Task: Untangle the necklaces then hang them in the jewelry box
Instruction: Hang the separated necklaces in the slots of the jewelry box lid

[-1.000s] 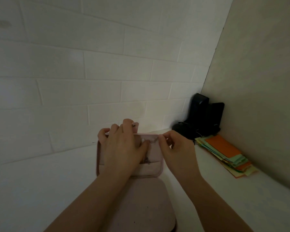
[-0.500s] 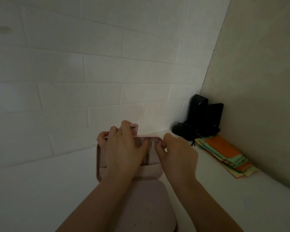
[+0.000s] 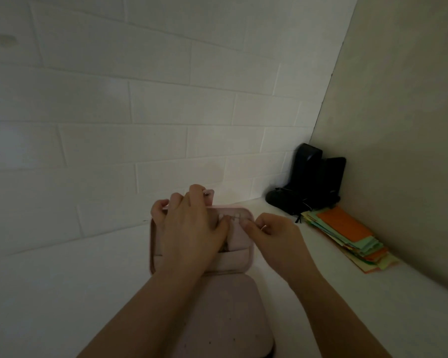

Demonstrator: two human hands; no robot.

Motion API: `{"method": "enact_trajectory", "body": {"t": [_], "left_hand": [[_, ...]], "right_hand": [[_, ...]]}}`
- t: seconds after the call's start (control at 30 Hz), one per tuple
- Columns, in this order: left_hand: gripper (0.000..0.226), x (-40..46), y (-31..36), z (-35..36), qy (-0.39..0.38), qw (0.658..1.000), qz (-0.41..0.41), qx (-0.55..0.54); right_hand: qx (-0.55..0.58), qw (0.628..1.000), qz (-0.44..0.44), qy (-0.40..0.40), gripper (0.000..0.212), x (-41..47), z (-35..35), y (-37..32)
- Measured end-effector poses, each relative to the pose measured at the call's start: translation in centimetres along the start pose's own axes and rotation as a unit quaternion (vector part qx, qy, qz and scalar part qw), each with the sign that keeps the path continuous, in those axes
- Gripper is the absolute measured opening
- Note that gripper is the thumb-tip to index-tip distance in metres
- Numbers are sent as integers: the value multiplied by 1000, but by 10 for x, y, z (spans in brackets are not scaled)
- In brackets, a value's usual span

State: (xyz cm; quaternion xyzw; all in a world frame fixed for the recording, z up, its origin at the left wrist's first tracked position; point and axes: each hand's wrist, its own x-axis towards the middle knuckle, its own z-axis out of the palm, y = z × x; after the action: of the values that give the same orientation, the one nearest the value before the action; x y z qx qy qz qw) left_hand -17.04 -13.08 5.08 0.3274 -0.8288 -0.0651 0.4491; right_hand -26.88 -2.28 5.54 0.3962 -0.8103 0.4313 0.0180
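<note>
Since a second ago, both hands have closed in on the row of small hooks along the top of the lid, and the right hand (image 3: 274,235) has dropped lower and nearer the left.

From the head camera, the soft pink zip-round jewelry box (image 3: 239,257) lies open on the white table (image 3: 62,293), its lid propped upright toward the white brick wall (image 3: 140,112). The left hand (image 3: 192,228) curls over the lid's top edge and grips it, steadying it. The right hand pinches something at the hook row (image 3: 230,216), fingertips nearly touching the left thumb; this is most likely the thin necklace chain (image 3: 226,247), though only a faint dark strand shows below, hanging into the lid pocket.

Judging by this, untangling seems done for this piece and hanging is under way. The next move calls for a fine, steady seat of the chain onto a hook, then a gentle release so it drapes without snagging.

At the far right lie a stack of orange and green paper sheets (image 3: 347,236) and a black device (image 3: 308,177) in the corner. No brand, label or writing is legible.
</note>
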Motion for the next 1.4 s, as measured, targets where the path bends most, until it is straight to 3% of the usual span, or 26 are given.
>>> {"method": "enact_trajectory", "body": {"t": [0.1,0.23,0.33,0.53,0.73,0.9,1.03,1.13,1.27,1.4], "left_hand": [[40,0,1,1,5,1000,-4,-1],[37,1,1,0,7,1000,-11,-5],[37,1,2,1,7,1000,-8,-5],[37,1,0,2,20,1000,-8,-8],[42,1,-2,2,-11,1000,-5,-20],[52,-1,-6,0,-28,999,24,6],[60,-2,-9,-2,-46,998,43,27],[68,-2,-8,-4,-70,996,53,33],[78,-2,-8,-6,-80,993,63,51],[87,-3,-12,-1,-71,990,83,84]], "right_hand": [[-10,999,-17,27,38,3,-2,0],[-199,967,-89,136,39,2,9,1],[-278,935,-125,181,40,4,18,-3],[-247,939,-97,218,38,5,28,-8],[-250,962,-28,107,44,1,21,-3],[-121,992,1,-32,49,-6,2,4],[-62,986,32,-152,31,-14,-16,4],[-78,972,44,-217,19,-19,-27,0],[-60,973,34,-219,13,-16,-33,-10],[30,991,44,-122,14,-5,-19,-16]]}}
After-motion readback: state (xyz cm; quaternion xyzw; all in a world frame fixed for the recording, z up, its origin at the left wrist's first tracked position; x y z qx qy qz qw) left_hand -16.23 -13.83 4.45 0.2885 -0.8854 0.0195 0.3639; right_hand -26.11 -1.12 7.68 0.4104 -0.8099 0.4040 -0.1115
